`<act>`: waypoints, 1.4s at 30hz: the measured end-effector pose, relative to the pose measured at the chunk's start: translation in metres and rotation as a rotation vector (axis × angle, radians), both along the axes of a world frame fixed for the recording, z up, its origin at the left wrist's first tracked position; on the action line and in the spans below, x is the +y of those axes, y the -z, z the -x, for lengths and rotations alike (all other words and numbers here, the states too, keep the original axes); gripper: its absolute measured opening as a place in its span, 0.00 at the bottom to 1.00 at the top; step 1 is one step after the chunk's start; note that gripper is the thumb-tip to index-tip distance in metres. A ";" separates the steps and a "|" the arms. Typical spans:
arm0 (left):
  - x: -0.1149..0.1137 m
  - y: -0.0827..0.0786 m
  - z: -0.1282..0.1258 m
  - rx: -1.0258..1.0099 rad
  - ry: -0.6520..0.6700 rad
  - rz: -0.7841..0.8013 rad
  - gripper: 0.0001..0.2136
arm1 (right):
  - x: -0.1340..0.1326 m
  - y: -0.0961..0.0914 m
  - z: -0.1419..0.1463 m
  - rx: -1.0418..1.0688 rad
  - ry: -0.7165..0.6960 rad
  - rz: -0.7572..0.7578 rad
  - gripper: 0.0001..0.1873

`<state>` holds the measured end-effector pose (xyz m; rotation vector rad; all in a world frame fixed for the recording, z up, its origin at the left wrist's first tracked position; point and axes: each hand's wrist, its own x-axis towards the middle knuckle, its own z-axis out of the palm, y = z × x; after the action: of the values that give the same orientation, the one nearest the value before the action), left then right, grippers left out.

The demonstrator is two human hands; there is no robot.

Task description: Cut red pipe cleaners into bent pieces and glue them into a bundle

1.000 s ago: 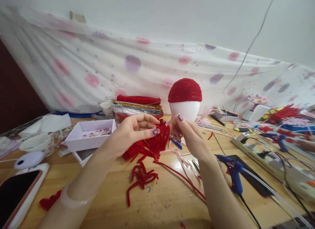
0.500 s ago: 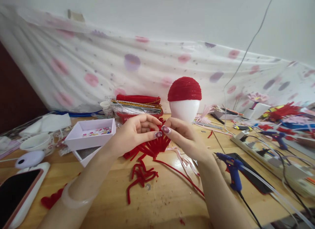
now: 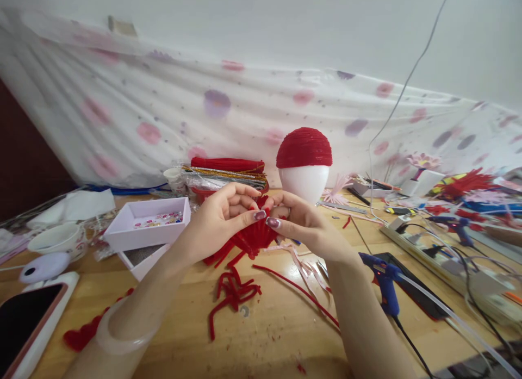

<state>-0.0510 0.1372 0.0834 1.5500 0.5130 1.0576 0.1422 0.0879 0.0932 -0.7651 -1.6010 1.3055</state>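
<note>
My left hand (image 3: 220, 221) and my right hand (image 3: 304, 227) meet above the wooden table (image 3: 269, 335), both pinched on a fan-shaped bundle of red pipe cleaners (image 3: 250, 238). The thumbs nearly touch at the top of the bundle, and its loose ends hang down toward the table. Behind my hands stands a white foam ball (image 3: 305, 180) with a red pipe-cleaner cap (image 3: 304, 148). Loose red pipe-cleaner pieces (image 3: 230, 294) lie just below the bundle.
A blue glue gun (image 3: 385, 284) lies at the right, near cables and a power strip (image 3: 444, 259). A pink box (image 3: 147, 227), a white cup (image 3: 61, 238) and a phone (image 3: 28, 319) sit left. Packs of pipe cleaners (image 3: 226, 175) rest at the back.
My right hand has moved left from the foam ball to the red bundle and closed on it beside my left hand. The bundle has risen slightly.
</note>
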 end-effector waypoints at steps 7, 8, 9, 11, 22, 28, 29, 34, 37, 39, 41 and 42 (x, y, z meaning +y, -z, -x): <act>-0.005 -0.002 -0.003 -0.029 -0.011 0.009 0.23 | -0.001 0.003 0.004 -0.057 0.060 -0.063 0.13; -0.005 -0.003 -0.003 -0.030 -0.009 0.012 0.23 | -0.001 0.004 0.004 -0.061 0.061 -0.062 0.13; -0.005 -0.003 -0.002 -0.029 -0.011 0.012 0.23 | -0.001 0.004 0.004 -0.063 0.067 -0.065 0.11; -0.003 -0.005 0.003 0.004 -0.023 -0.004 0.22 | -0.001 0.004 0.002 -0.062 0.084 -0.075 0.09; 0.001 -0.014 0.016 0.249 0.013 -0.010 0.06 | -0.001 -0.002 -0.004 -0.066 0.197 -0.087 0.07; -0.001 -0.011 0.009 0.141 -0.094 0.099 0.09 | 0.001 -0.002 -0.003 -0.043 0.272 -0.099 0.08; -0.001 -0.011 0.009 0.112 -0.111 0.103 0.11 | 0.001 -0.002 -0.003 -0.031 0.281 -0.104 0.08; -0.003 -0.010 0.005 0.031 -0.170 0.118 0.13 | 0.003 -0.001 0.001 0.047 0.320 -0.115 0.10; -0.005 -0.008 0.003 0.011 -0.215 0.082 0.14 | 0.003 -0.001 0.002 0.065 0.354 -0.114 0.10; -0.005 -0.006 0.001 -0.006 -0.249 0.050 0.14 | 0.003 0.000 0.002 0.077 0.375 -0.119 0.10; -0.006 -0.005 -0.001 -0.025 -0.281 0.030 0.13 | 0.004 0.001 0.002 0.096 0.391 -0.124 0.10; -0.007 -0.004 -0.003 -0.036 -0.293 0.030 0.12 | 0.004 0.001 0.002 0.103 0.399 -0.127 0.10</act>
<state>-0.0485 0.1306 0.0875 1.4548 0.7441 1.2906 0.1405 0.0920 0.0923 -0.8708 -1.3500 0.9316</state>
